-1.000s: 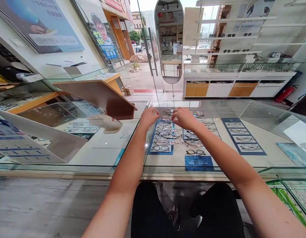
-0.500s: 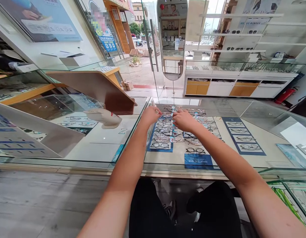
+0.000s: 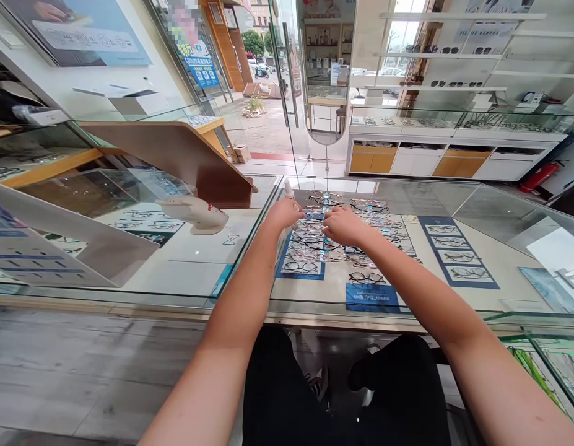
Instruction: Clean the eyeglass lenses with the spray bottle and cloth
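Observation:
My left hand (image 3: 285,213) and my right hand (image 3: 345,225) reach over the glass counter, fingers curled. Between them is a dark-rimmed pair of eyeglasses (image 3: 314,217), its two ends at my pinched fingertips; the fingers hide parts of it. Right behind my left hand stands a small white bottle (image 3: 289,188). Rows of eyeglasses lie beneath and around both hands, several on blue-edged display cards. Nearer to me are a round-rimmed pair (image 3: 301,267) on a card and a black pair (image 3: 366,278) above a blue printed card (image 3: 371,298).
To the right, a blue display strip (image 3: 458,253) holds three pairs of glasses. A beige hand-shaped stand (image 3: 198,213) and a brown slanted panel (image 3: 184,152) are on the left. An oval mirror (image 3: 327,80) stands beyond the counter. Glass edges run along the counter front.
The view has tilted slightly downward, so the background sits higher. Both hands stay at nearly the same place over the glasses; more of the white bottle shows behind my left hand.

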Demonstrator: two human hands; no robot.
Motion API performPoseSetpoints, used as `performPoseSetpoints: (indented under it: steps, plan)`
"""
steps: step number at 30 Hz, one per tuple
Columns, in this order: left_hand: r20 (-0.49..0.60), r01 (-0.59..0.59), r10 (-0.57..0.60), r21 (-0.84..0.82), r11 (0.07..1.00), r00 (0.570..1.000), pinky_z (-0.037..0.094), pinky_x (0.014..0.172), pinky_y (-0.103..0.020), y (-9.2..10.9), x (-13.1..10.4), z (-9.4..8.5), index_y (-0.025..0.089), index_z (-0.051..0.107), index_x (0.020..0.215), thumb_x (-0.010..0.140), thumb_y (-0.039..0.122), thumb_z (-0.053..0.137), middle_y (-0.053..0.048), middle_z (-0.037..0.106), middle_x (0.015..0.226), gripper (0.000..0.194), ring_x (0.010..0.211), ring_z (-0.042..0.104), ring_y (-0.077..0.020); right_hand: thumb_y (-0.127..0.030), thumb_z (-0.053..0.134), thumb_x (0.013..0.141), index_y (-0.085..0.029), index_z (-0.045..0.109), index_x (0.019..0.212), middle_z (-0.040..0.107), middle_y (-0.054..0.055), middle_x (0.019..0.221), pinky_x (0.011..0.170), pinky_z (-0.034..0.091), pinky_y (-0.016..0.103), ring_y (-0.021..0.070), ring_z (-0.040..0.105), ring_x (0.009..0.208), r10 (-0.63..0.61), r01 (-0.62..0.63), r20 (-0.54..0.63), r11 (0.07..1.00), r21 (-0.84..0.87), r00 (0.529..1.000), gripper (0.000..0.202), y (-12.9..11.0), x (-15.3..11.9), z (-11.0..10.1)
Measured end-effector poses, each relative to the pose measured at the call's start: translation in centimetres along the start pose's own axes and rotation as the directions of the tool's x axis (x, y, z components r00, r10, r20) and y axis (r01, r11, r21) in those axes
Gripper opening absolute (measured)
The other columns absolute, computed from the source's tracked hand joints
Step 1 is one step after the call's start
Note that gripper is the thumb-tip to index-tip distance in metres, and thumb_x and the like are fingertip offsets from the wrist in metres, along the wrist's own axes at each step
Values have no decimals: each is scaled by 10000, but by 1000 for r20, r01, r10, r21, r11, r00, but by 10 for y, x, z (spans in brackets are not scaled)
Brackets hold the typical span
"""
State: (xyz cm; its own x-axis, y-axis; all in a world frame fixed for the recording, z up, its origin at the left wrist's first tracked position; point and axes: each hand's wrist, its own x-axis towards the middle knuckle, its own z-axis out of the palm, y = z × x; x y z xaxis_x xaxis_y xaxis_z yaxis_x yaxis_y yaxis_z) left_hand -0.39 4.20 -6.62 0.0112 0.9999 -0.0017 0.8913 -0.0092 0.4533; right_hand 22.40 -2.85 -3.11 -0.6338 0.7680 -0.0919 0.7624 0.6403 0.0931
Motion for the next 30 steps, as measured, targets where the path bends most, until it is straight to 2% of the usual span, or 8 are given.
performPoseSetpoints:
  steps: [5,8,12,16,22,26,30]
  plan:
    - [48,-24,28,-78,997,998,588,923,-344,-6,6,4,205,878,977,804,328,831,-127,839,1113,218,1091,767,-313,-324,519,1153,-157,833,1278,790,198,1456,1112,477,518,401,662,1392,-11,12,-7,998,59,1000,378,1,-4,-9]
    - [49,-11,16,-110,994,999,595,931,-353,-8,8,5,207,873,945,803,337,835,-119,830,1050,196,1054,766,-304,-358,546,1151,-177,821,1314,789,178,1448,1090,473,512,389,669,1360,6,14,-132,989,149,991,367,10,-16,-23]
    - [50,8,0,-161,987,999,588,875,-352,-9,10,4,213,852,894,781,327,843,-100,823,971,160,955,759,-281,-377,517,1152,-185,813,1291,803,160,1381,1054,462,500,375,680,1265,85,10,-339,963,270,937,379,27,-44,-38]
    - [52,-9,21,-213,977,998,574,767,-332,-11,9,5,213,837,849,761,317,846,-98,822,923,136,870,748,-262,-382,534,1132,-217,815,1203,816,143,1301,1009,454,483,362,690,1201,149,17,-446,938,347,883,333,42,-65,-34]
    - [38,-15,25,-238,971,999,550,697,-302,-10,7,5,223,814,778,672,356,931,-73,801,838,206,805,717,-239,-364,531,1116,-226,810,1132,818,154,1231,1003,455,501,375,683,1153,221,-40,-481,933,358,848,312,52,-66,-22]
    - [49,-47,62,-269,962,997,518,708,-318,-9,2,-6,229,812,759,709,377,911,-52,788,811,185,789,702,-238,-368,532,1107,-240,801,1093,807,154,1218,1015,473,520,383,674,1181,243,-55,-503,932,359,829,298,58,-64,-21]
    - [46,-61,81,-338,939,996,483,695,-313,-10,-5,-21,216,812,780,712,405,905,-31,738,747,221,725,645,-208,-374,540,1091,-260,782,1051,797,148,1172,1017,497,562,389,677,1157,251,-46,-560,934,353,790,271,65,-63,-19]
